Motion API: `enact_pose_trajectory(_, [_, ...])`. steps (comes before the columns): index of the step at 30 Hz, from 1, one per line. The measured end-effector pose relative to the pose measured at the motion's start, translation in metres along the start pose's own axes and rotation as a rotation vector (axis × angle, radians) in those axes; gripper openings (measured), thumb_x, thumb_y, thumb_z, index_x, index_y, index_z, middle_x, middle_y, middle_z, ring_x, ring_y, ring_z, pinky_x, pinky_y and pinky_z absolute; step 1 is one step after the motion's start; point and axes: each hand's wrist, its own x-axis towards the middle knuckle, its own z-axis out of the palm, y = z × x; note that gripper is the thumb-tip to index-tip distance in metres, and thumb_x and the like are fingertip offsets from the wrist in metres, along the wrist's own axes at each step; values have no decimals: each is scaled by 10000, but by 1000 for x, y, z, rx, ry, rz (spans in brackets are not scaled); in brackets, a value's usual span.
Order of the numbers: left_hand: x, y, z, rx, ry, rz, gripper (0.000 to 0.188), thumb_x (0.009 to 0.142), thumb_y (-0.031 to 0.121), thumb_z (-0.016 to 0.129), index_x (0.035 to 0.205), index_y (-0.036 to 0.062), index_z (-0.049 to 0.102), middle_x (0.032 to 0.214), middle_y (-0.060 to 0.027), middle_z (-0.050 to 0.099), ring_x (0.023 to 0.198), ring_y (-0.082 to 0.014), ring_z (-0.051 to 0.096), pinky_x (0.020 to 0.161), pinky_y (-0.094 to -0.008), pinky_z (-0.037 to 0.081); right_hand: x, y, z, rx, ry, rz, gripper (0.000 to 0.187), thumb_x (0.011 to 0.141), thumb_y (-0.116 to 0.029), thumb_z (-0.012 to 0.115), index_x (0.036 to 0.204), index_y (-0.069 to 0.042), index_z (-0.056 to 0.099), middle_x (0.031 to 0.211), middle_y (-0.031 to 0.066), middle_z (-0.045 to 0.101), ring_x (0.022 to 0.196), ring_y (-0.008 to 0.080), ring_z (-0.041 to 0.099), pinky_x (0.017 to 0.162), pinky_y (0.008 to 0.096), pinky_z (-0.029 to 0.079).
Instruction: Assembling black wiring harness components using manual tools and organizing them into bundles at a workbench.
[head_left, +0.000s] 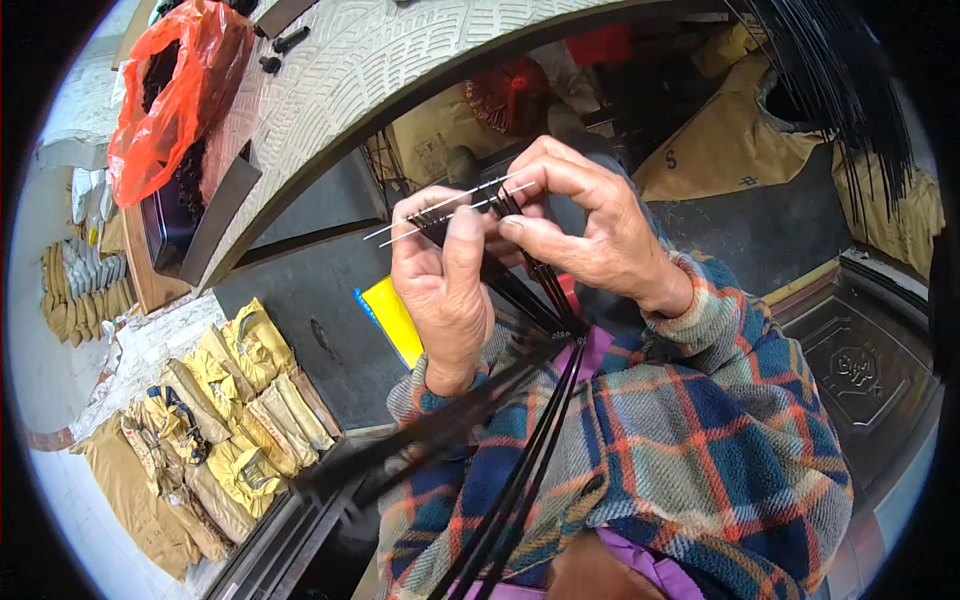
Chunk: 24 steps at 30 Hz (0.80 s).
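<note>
My left hand (440,285) is closed, pinching two thin metal rods (405,225) between thumb and fingers. Across the rods several black strands (540,285) are looped, and they run down in bundles toward my lap. With thumb and fingertips together, my right hand (595,225) grips the strands by the rods' other end. Part of the rods hides behind my fingers. A dark band of the strands (440,430), smeared by motion, slants down to the left, while another bundle (535,460) hangs over my plaid sleeve.
Above my hands curves a grey textured table (370,60) with a thick edge. A red plastic bag (180,100) rests on it at the left. Many black strands (840,80) hang at the upper right. Brown and yellow sacks (220,410) lie at the lower left, near a yellow packet (393,318).
</note>
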Motion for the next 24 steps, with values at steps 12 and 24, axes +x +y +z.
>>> enact_pose_trajectory(12, [-8,-2,0,-3,-5,9,117,885,99,486,980,58,432,801,-100,598,619,-122,583,550,-232,488,-6,-2,-5,18,-5,-16,164,723,-23,642,860,17,562,824,55,513,687,103,491,613,222,411])
enact_pose_trajectory(24, [-13,-1,3,5,42,-14,105,903,120,438,985,56,424,804,-108,602,661,-161,600,598,-279,523,-13,-5,3,-19,64,-13,153,727,-18,631,844,10,537,837,47,486,698,89,457,615,209,393])
